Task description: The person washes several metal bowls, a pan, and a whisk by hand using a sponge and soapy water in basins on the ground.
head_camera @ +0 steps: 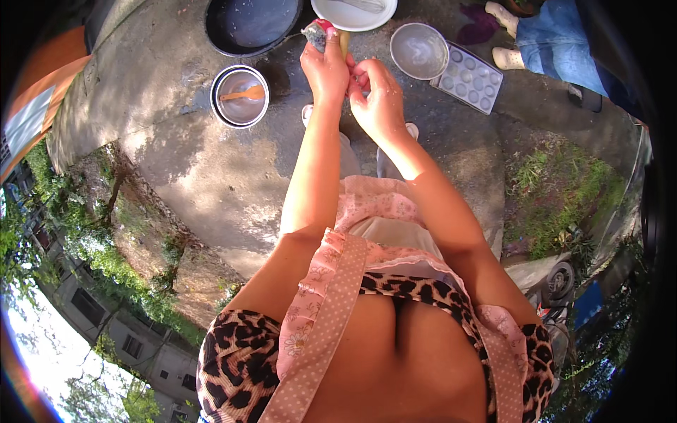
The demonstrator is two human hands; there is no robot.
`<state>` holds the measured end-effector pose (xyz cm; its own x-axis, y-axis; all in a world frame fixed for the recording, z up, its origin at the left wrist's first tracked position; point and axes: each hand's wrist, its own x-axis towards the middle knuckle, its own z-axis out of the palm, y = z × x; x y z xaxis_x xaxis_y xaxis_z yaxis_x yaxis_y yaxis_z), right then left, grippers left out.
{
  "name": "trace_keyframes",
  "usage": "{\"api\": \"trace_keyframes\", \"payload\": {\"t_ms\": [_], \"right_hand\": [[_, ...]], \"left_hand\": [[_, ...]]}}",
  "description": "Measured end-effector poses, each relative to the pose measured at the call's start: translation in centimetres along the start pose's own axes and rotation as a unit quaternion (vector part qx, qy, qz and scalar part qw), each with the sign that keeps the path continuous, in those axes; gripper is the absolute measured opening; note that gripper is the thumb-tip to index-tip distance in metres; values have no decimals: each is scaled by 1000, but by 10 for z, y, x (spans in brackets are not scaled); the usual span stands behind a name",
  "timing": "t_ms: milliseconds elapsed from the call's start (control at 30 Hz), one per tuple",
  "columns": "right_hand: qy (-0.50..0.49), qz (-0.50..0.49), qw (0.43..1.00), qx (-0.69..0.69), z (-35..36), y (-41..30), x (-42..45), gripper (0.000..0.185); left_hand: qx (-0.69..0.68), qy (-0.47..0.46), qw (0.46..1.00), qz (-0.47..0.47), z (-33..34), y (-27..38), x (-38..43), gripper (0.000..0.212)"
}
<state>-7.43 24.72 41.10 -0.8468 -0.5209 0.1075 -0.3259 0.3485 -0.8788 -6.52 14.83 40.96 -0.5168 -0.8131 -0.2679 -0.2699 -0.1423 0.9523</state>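
Observation:
My left hand (pixel 324 69) is closed around a small grey, mesh-like object (pixel 316 36) with a red part at its top; its exact kind is unclear. A yellowish stick-like piece (pixel 344 44) shows just beside it, between the hands. My right hand (pixel 378 98) is close against the left one, its fingers curled and pinched near the left palm; whether something small is between them cannot be made out. Both hands bear light specks. Beyond them are a large black basin (pixel 212 31) with liquid and a white bowl (pixel 389 18) holding something whitish.
At left, a metal pot (pixel 215 108) holds an orange spatula (pixel 248 93). To the right, a metal bowl (pixel 419 51) partly overlaps a tray with round cups (pixel 468 79). A person in jeans (pixel 560 50) and light clogs is at upper right. Grass grows beside the concrete.

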Motion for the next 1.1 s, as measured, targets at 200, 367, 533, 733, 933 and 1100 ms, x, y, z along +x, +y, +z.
{"api": "trace_keyframes", "payload": {"t_ms": [200,367,533,733,933,1100], "right_hand": [[-188,311,856,368,-2,17,0,16],[-194,243,887,341,-7,20,0,13],[-209,237,898,308,-27,27,16,12],[-122,132,968,172,-24,21,18,10],[-103,119,976,154,-26,16,12,10],[-114,283,856,417,-36,26,3,10]], "left_hand": [[29,37,996,-75,4,-4,8,58],[66,31,997,-8,6,-10,9,50],[-302,-208,925,-102,-12,1,13,54],[-422,-268,860,-105,-10,5,5,48],[-194,-176,963,-64,6,8,4,27],[68,-270,960,27,6,6,26,24]]}}
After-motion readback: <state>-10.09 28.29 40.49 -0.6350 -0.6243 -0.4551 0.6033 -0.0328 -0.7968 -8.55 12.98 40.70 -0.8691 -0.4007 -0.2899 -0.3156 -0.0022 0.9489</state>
